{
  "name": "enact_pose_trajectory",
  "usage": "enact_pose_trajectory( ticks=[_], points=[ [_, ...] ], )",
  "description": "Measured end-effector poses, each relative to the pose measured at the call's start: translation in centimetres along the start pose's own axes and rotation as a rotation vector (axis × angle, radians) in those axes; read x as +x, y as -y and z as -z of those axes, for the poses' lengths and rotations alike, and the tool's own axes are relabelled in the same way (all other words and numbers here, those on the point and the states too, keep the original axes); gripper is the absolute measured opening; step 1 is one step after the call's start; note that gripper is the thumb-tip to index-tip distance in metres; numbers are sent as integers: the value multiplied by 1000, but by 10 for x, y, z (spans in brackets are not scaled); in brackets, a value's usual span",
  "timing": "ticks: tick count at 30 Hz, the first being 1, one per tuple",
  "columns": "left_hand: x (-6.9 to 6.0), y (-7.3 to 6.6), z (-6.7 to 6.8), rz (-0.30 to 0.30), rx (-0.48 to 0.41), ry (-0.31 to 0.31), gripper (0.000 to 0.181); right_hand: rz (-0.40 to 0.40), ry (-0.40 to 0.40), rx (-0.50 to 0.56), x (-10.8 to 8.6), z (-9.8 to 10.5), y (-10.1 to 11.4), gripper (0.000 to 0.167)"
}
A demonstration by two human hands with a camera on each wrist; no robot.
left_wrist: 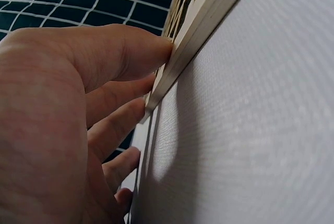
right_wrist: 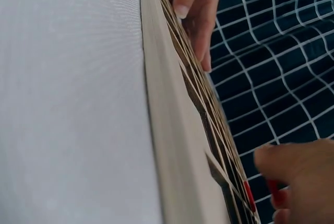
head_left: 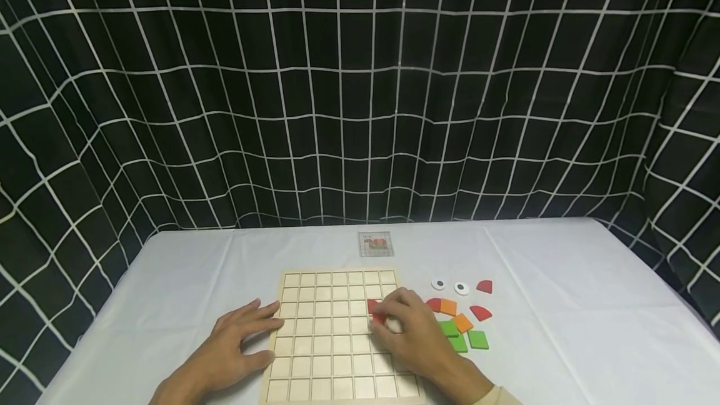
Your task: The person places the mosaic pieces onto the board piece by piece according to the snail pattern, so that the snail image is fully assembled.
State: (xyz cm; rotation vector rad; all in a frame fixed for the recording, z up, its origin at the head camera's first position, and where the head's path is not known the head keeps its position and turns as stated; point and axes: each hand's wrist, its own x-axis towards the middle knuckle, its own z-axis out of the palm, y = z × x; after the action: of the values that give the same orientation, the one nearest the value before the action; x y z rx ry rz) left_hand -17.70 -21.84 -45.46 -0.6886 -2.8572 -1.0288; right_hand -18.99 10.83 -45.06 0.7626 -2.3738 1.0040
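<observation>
A wooden grid board [head_left: 315, 345] lies on the table. Against its left edge my left hand [head_left: 236, 336] rests with fingers spread and fairly straight; in the left wrist view the thumb [left_wrist: 141, 51] touches the wooden rim [left_wrist: 182, 41]. Over the board's right side, my right hand [head_left: 413, 333] pinches a small red piece [head_left: 379, 318] between thumb and fingers. Its exact shape is partly hidden. Another red piece [head_left: 372, 306] sits in a square just beyond the fingertips. From the right wrist, the pinched red piece [right_wrist: 276, 192] appears above the board's surface.
Right of the board lie red quarter-round pieces [head_left: 480, 312], orange squares [head_left: 462, 322], green squares [head_left: 478, 339] and two white discs with dark dots [head_left: 461, 288]. A small picture card [head_left: 375, 244] lies behind the board. Black cloth with white grid lines [head_left: 360, 92] surrounds the white table [head_left: 540, 292].
</observation>
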Motion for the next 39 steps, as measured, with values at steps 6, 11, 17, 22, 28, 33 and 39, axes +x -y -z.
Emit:
enact_pose_trajectory(
  ticks=[6,11,17,22,28,33,39],
  points=[
    [1,0,-1,-5,-4,-1,42,-11,55,-47,-2,-3,-2,15],
    [-1,0,0,-16,-9,-1,42,-19,69,-64,-4,-3,-2,16],
    [-1,-1,0,-19,-19,0,42,7,44,-100,-7,-3,-5,15],
    [-1,-1,0,-28,-9,-7,42,-17,31,-136,-6,-2,-5,14],
    [0,-1,1,-42,-4,-15,42,-20,24,-132,-5,-1,-5,14],
    [-1,-2,1,-44,-10,-14,42,-3,25,-82,-6,-1,-4,14],
    [-1,-3,1,-27,-15,-2,41,16,2,-80,-6,0,-5,14]
  ],
)
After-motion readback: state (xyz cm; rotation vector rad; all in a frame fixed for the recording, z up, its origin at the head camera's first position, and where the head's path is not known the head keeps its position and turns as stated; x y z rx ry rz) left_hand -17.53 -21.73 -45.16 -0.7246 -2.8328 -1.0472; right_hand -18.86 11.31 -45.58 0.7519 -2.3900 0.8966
